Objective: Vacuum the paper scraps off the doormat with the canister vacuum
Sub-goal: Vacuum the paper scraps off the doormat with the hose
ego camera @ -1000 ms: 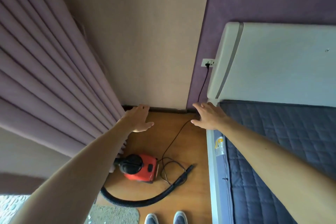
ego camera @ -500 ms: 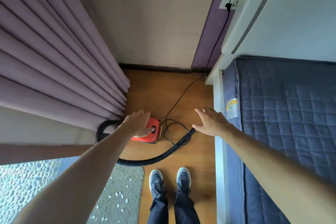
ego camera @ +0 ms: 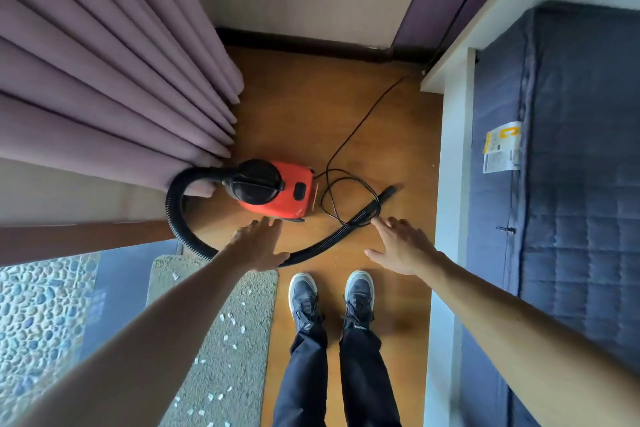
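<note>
A person is reaching down, left hand [ego camera: 258, 243] drawing back off the vacuum [ego camera: 277, 189], right hand [ego camera: 401, 246] closing on the hose [ego camera: 325, 241]. Both hands' fingers are stretching out straight, gripping nothing. Paper scraps [ego camera: 231, 319] are still littering the doormat [ego camera: 256, 305], its far edge lying near the vacuum.

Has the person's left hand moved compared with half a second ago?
Yes. The left hand covered the red vacuum then; now it lies nearer the shoes, fingers just short of it.
</note>
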`<act>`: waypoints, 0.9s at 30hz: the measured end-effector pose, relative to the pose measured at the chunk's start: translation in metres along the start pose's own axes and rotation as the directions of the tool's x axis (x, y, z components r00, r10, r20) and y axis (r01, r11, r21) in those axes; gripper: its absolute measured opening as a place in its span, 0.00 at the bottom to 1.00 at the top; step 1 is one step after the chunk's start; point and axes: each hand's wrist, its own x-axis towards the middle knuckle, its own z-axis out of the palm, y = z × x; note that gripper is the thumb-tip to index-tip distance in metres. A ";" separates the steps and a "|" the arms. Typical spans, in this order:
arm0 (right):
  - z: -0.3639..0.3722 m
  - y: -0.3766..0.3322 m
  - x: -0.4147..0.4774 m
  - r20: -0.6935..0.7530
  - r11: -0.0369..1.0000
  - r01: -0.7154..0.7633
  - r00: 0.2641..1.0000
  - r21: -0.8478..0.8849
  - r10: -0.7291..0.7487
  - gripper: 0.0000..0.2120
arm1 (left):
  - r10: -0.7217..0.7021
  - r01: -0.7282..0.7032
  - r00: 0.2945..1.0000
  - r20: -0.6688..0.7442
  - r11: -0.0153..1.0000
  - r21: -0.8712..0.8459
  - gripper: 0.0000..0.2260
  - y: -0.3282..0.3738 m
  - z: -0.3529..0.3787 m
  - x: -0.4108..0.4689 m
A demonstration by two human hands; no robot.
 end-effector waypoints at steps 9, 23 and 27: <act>0.098 0.004 0.067 0.100 0.999 0.016 0.995 0.029 -0.018 0.31 | 0.012 -0.010 0.999 0.051 0.999 -0.037 0.31 -0.025 0.082 0.083; 0.221 0.040 0.160 0.228 0.994 -0.032 0.974 0.104 0.007 0.29 | 0.081 -0.079 0.991 0.109 0.997 -0.026 0.29 0.001 0.178 0.201; 0.249 0.050 0.189 0.236 0.991 -0.059 0.971 0.122 0.029 0.30 | 0.112 -0.115 0.989 0.094 0.993 0.027 0.27 0.009 0.200 0.231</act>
